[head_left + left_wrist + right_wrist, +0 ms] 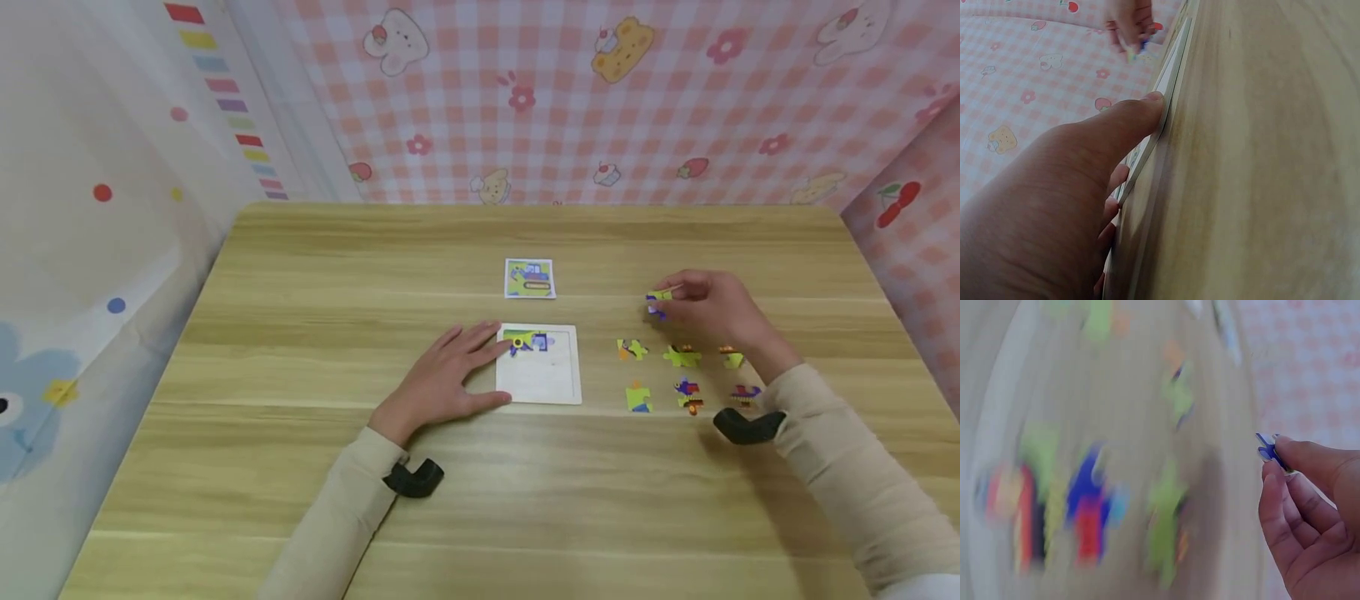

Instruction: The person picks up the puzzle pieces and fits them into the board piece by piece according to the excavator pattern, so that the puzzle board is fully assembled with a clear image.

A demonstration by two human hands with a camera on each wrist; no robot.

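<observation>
My left hand (pixel 446 372) lies on the left edge of a white puzzle tray (pixel 547 383), its fingers spread and fairly straight. In the left wrist view the thumb (pixel 1129 122) rests on the tray's rim. Joined pieces (pixel 531 341) with green, yellow and blue print fill the tray's top left, partly under my fingertips. Off to the right, my right hand (pixel 712 308) pinches a puzzle piece (pixel 657 303) between thumb and fingertips, raised over the table. The right wrist view shows the blue edge of that puzzle piece (pixel 1270 449).
Several loose puzzle pieces (pixel 682 357) lie in two rows right of the tray, below my right hand. A small picture card (pixel 529 278) with a printed vehicle lies behind the tray. The wooden table (pixel 337 275) ends at a pink checked cloth (pixel 480 108).
</observation>
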